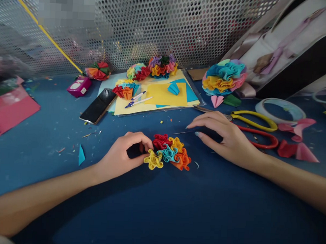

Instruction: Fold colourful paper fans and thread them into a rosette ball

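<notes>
My left hand (126,149) is closed at the left side of a small cluster of folded paper pieces with curled edges, its thumb and forefinger at the yellow piece (153,159). Touching that piece are a red one (162,141), a blue one (169,153), an orange one (183,159) and a darker yellow one (177,144). My right hand (221,137) is to the right of the cluster, palm down. A thin needle (180,133) runs to between its thumb and forefinger tips. The cluster hides the ends of my left fingers.
Yellow-and-red-handled scissors (255,120) and a tape roll (281,110) lie to the right. Further back are a phone (98,105), pens (138,100) on yellow paper (166,94), a purple box (78,86) and a paper ball (224,78). A perforated metal screen (145,31) stands behind.
</notes>
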### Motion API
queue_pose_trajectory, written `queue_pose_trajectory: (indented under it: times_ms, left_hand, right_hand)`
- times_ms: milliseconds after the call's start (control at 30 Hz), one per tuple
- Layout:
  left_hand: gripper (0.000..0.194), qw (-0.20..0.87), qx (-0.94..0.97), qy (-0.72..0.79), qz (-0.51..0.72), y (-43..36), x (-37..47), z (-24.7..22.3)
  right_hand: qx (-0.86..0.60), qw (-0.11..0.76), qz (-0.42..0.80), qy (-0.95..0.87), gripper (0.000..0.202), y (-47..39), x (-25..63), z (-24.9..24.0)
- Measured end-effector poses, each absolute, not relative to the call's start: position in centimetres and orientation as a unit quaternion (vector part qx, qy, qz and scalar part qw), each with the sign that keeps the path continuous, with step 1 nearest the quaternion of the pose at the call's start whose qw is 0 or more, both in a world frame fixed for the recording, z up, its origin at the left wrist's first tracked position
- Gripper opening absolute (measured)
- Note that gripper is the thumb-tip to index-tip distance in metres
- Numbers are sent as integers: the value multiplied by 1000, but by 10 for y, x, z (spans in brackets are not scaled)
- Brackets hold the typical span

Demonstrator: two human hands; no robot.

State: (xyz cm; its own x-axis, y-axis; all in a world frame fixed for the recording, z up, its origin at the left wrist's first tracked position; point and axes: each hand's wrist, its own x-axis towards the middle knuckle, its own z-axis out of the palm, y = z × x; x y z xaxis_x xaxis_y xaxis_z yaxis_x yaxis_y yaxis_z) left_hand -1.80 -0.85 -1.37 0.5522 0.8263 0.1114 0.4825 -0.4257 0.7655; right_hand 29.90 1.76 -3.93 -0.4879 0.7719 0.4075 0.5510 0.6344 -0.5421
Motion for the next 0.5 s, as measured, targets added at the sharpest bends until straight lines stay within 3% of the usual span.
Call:
queue_pose_trajectory:
  times_ms: [233,500]
  left_hand:
    - [3,340,811,411,241,-9,-18,-14]
    - [11,346,807,403,257,-10,-18,-17]
  right_hand:
    - [-334,266,205,-881,39,-8,279,-32]
    - [-306,279,176,-893,32,-23,267,-34]
